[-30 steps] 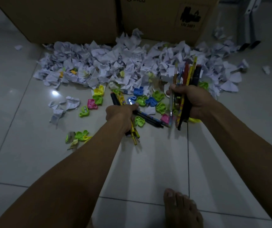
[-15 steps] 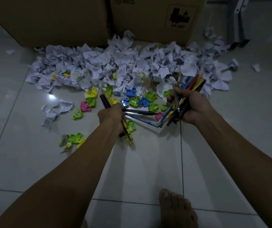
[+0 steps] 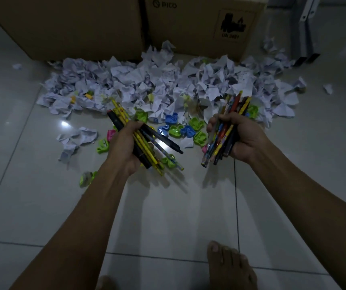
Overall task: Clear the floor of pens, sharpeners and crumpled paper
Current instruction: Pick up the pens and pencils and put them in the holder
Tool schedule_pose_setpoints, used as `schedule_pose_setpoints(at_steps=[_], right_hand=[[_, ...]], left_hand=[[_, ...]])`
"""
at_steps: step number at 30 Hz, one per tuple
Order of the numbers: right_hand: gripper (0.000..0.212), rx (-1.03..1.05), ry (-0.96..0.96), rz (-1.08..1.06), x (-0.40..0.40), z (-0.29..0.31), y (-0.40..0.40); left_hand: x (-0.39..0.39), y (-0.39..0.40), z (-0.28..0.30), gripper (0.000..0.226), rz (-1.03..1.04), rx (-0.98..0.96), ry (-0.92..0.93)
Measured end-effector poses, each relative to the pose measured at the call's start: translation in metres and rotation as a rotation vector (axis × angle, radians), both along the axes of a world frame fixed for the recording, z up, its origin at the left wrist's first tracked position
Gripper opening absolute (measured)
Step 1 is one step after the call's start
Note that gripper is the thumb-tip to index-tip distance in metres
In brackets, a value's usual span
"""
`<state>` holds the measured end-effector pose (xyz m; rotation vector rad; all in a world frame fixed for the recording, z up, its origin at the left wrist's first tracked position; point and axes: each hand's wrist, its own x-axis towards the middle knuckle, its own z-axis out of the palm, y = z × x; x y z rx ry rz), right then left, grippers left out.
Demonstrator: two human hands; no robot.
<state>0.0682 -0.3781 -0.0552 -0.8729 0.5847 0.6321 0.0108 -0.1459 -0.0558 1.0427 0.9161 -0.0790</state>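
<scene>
Two bundles of pens and pencils are sitting in my hands, one in each, and my hands are well apart above the tiled floor (image 3: 178, 206). My left hand (image 3: 124, 149) is curling round the smaller bundle (image 3: 145, 147): I am counting two black markers, about three yellow pencils and one patterned pencil, all slanting from ten o'clock down to four o'clock. My right hand (image 3: 241, 139) is clamping the thicker bundle (image 3: 223, 135), which is standing nearly upright; the sticks overlap too much for me to be counting them exactly, but there are roughly ten, in orange, yellow, blue and black.

Between and beyond my hands, at twelve o'clock, plastic sharpeners (image 3: 180, 128) are lying on the floor: about three blue, around eight green, two pink, though some are hiding under paper. Two more green ones (image 3: 87, 177) are lying at eight o'clock from my left hand.

Beyond them the heap of crumpled paper (image 3: 168, 84) is spreading along two cardboard boxes (image 3: 199, 24). One bare foot (image 3: 230, 266) of mine is showing at six o'clock.
</scene>
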Motion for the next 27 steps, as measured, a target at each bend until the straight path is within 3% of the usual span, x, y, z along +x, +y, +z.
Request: schedule_pose_setpoints(at_steps=[4, 6, 9, 12, 15, 17, 19, 22, 24, 27], right_hand=[[0.013, -0.004, 0.026, 0.008, -0.011, -0.003, 0.017], [0.013, -0.012, 0.068, -0.012, -0.016, -0.002, 0.028], [0.017, -0.09, 0.14, -0.033, -0.021, -0.002, 0.047], [0.015, -0.16, 0.226, -0.052, -0.024, -0.004, 0.065], [0.021, -0.13, 0.255, -0.095, -0.023, -0.007, 0.076], [0.024, -0.065, 0.251, -0.132, -0.02, -0.009, 0.08], [0.015, -0.045, 0.223, -0.143, -0.017, -0.013, 0.084], [0.024, -0.099, 0.227, -0.152, -0.017, -0.013, 0.088], [0.027, -0.127, 0.23, -0.12, -0.018, -0.014, 0.088], [0.032, -0.13, 0.219, -0.091, -0.019, -0.012, 0.09]], left_hand=[[0.009, -0.001, 0.013, 0.007, 0.105, -0.026, -0.144], [0.013, -0.003, 0.023, 0.017, 0.118, 0.01, -0.2], [0.018, -0.013, 0.045, 0.006, 0.077, 0.215, -0.315], [0.018, -0.035, 0.073, 0.017, 0.051, 0.439, -0.405], [0.01, -0.056, 0.084, 0.021, -0.099, 0.65, -0.57], [0.004, -0.066, 0.085, 0.011, -0.172, 0.717, -0.642], [0.002, -0.071, 0.084, 0.013, -0.144, 0.671, -0.668], [0.004, -0.075, 0.083, 0.012, -0.052, 0.484, -0.634], [0.005, -0.078, 0.082, 0.025, -0.002, 0.368, -0.575], [0.006, -0.078, 0.078, 0.009, 0.062, 0.266, -0.51]])
